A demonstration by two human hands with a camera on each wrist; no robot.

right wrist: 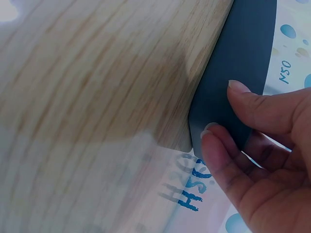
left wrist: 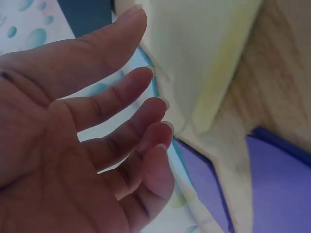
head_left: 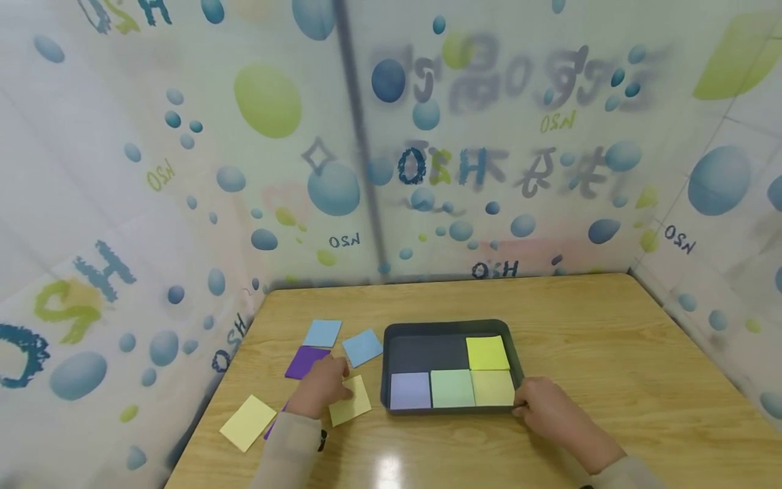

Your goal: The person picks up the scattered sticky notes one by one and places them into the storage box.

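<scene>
A dark rectangular tray (head_left: 427, 354) lies on the wooden table. In its front row are a lavender sticky-note pad (head_left: 410, 390), a mint green one (head_left: 452, 388) and a pale yellow one (head_left: 493, 387); a bright yellow pad (head_left: 487, 353) sits at the back right. My right hand (head_left: 552, 411) grips the tray's front right corner, thumb and fingers bent against the dark wall. Left of the tray, my left hand (head_left: 320, 387) is at a pale yellow pad (head_left: 354, 407). The left wrist view shows its thumb and loosely bent fingers beside that pad, not closed around it.
Two light blue pads (head_left: 322, 333) and a purple pad (head_left: 302, 363) lie behind my left hand. Another pale yellow pad (head_left: 247, 423) lies farther left, by a purple pad mostly hidden under my forearm. Bubble-printed curtains (head_left: 293, 204) enclose the table.
</scene>
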